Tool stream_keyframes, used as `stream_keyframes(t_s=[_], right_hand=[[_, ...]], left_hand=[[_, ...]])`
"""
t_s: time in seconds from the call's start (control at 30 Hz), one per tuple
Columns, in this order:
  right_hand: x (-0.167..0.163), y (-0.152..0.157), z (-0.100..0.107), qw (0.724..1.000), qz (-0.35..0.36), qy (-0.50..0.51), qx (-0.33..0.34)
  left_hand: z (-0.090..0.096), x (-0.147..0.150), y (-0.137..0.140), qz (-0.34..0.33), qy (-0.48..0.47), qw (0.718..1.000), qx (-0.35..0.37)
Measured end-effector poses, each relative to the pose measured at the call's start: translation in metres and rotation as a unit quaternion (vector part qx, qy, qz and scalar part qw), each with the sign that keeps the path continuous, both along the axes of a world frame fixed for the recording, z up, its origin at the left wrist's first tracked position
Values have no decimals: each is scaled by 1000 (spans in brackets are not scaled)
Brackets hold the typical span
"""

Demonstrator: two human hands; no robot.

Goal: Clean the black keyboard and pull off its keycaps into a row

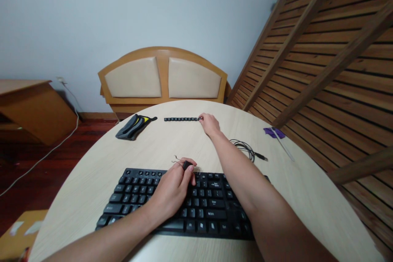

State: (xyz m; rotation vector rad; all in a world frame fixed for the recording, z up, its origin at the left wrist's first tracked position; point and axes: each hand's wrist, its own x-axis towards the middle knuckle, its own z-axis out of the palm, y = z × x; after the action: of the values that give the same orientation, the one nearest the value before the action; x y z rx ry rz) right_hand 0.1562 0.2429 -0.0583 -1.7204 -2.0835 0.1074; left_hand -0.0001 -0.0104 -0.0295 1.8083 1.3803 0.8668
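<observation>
A black keyboard [216,214] lies on the table in front of me, with gaps in its top row. Above its upper edge, my left hand [175,186] is closed around a keycap puller [187,165] with a black handle and thin wire ends sticking out. Farther off, my right hand [211,125] reaches across the table. Its fingertips pinch a small black keycap [200,118] at the right end of a straight row of several keycaps [181,119]. My right forearm covers part of the keyboard's right side.
Left of the row sits a grey and black folded pouch [132,127] with yellow inside. A coiled black USB cable [250,151] lies right of my forearm. Near the round table's [92,163] right edge is a purple cloth [274,132] with a pale stick [285,147].
</observation>
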Motion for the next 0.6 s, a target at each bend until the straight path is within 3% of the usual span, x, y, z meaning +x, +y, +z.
stream_keyframes(t_s=[0.6], right_hand=[[-1, -7, 10, 999, 1, -24, -25]], left_hand=[[2, 1, 1, -1, -7, 1000, 1]])
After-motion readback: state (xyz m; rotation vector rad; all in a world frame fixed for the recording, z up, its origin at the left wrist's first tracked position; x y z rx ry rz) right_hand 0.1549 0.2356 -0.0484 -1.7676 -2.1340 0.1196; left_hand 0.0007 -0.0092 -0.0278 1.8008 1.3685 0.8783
